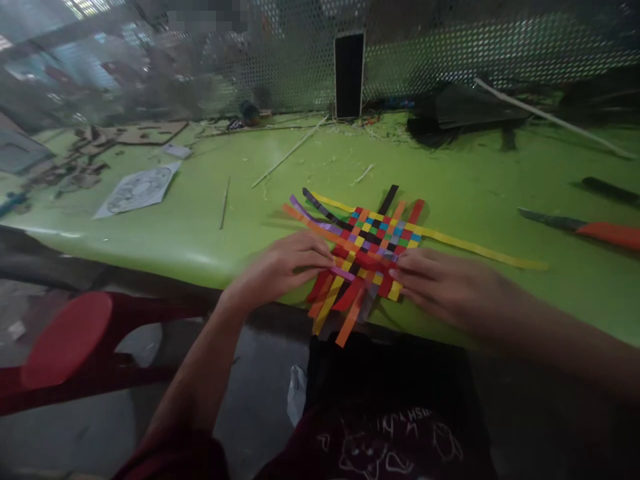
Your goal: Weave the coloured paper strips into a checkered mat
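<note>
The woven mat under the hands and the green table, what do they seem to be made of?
Woven mat: probably thin paper strips with a matte finish; they lie flat and the loose ends curl. Green table: perhaps plastic or painted board; its smooth surface shows soft glare.

Table [210,220]: green surface beneath both hands, littered with pale shavings toward its far edge.
Phone [349,75]: dark, upright against the perforated metal screen [450,47], straight beyond the hands.
Printed sheet [137,190]: lies flat, well left of and beyond the left hand.
Cardboard scraps [125,137]: far left corner, past the printed sheet.
Thin sticks [287,155]: lie between the phone and the hands.
Knife [585,229]: orange handle, blade pointing left, well right of the right hand.
Red stool [65,340]: below the table edge, left of the left arm.
</note>
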`<act>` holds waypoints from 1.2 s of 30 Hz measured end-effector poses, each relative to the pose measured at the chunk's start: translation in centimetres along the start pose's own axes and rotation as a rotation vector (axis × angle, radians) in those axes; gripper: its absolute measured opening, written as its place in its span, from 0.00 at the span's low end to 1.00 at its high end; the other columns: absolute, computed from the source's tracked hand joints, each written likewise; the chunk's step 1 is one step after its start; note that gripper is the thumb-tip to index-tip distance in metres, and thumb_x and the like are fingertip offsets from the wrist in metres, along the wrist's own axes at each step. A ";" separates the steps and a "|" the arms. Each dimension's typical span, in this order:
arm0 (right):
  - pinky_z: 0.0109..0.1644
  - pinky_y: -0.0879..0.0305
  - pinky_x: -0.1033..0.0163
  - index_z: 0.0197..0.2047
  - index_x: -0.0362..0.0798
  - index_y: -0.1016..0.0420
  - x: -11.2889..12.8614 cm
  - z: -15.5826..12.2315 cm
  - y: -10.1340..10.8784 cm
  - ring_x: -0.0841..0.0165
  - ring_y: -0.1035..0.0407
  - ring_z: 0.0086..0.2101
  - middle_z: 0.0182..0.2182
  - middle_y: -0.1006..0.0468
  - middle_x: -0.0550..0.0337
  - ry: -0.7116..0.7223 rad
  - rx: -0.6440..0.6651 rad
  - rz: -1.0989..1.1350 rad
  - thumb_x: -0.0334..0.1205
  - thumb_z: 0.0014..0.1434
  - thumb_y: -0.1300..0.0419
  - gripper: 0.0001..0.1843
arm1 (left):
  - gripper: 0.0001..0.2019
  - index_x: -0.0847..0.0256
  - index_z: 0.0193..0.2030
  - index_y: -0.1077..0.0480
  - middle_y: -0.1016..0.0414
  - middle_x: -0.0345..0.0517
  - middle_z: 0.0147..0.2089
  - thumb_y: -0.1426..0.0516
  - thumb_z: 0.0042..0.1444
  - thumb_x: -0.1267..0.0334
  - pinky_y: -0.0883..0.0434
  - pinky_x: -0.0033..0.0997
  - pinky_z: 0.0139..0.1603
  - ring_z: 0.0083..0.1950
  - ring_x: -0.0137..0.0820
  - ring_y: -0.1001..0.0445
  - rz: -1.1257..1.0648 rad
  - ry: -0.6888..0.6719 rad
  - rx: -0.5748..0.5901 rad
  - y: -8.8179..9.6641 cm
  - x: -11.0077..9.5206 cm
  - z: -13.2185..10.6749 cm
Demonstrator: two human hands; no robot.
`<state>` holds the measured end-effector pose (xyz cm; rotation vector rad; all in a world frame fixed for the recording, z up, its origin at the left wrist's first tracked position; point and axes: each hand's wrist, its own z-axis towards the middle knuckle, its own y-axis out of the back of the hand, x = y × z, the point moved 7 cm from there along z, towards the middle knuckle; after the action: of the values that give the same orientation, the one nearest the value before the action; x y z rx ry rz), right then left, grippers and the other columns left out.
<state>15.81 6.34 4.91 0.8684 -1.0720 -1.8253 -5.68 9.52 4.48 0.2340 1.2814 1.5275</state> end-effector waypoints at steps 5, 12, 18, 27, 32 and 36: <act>0.48 0.24 0.58 0.46 0.42 0.18 0.0 0.6 0.1 0.61 0.23 0.46 0.42 0.16 0.52 -0.002 0.012 0.011 0.33 0.73 0.51 0.19 | 0.11 0.57 0.52 0.21 0.21 0.49 0.47 0.44 0.70 0.68 0.26 0.35 0.50 0.50 0.34 0.24 0.055 0.013 0.075 -0.4 -0.9 0.5; 0.51 0.24 0.58 0.46 0.42 0.18 0.2 0.0 0.2 0.60 0.23 0.48 0.43 0.16 0.52 -0.015 -0.073 -0.017 0.32 0.72 0.49 0.17 | 0.10 0.59 0.51 0.23 0.20 0.48 0.44 0.46 0.71 0.67 0.26 0.40 0.52 0.51 0.38 0.24 0.336 -0.094 0.189 -0.9 -2.7 1.1; 0.53 0.23 0.56 0.46 0.39 0.18 0.2 -0.2 0.0 0.59 0.22 0.47 0.43 0.15 0.53 -0.010 -0.105 -0.005 0.31 0.72 0.48 0.16 | 0.09 0.64 0.50 0.23 0.20 0.50 0.45 0.46 0.71 0.68 0.26 0.39 0.48 0.48 0.38 0.23 0.457 -0.131 0.282 -1.2 -3.5 1.3; 0.55 0.24 0.56 0.45 0.41 0.18 0.3 -0.3 -0.1 0.60 0.23 0.49 0.43 0.15 0.53 -0.016 -0.110 -0.009 0.31 0.72 0.50 0.17 | 0.10 0.67 0.52 0.25 0.20 0.57 0.55 0.45 0.69 0.70 0.23 0.46 0.57 0.58 0.43 0.23 0.462 -0.181 0.170 -1.4 -3.8 1.3; 0.53 0.23 0.57 0.44 0.43 0.18 0.0 -0.2 -0.2 0.62 0.23 0.47 0.42 0.16 0.54 0.006 -0.085 0.013 0.32 0.74 0.52 0.20 | 0.12 0.65 0.53 0.24 0.19 0.55 0.54 0.48 0.71 0.71 0.23 0.44 0.59 0.56 0.40 0.22 0.298 -0.170 0.154 -1.2 -3.1 1.6; 0.55 0.25 0.56 0.45 0.44 0.17 -0.2 -0.7 -0.8 0.61 0.25 0.49 0.46 0.17 0.52 0.081 -0.016 0.008 0.30 0.72 0.51 0.19 | 0.12 0.61 0.51 0.22 0.17 0.50 0.50 0.46 0.70 0.71 0.24 0.44 0.57 0.54 0.38 0.21 0.193 -0.164 0.151 -0.8 -2.1 2.0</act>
<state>16.23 6.57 3.93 0.9196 -1.0070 -1.7746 -2.95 8.95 5.57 0.5835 1.2717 1.5384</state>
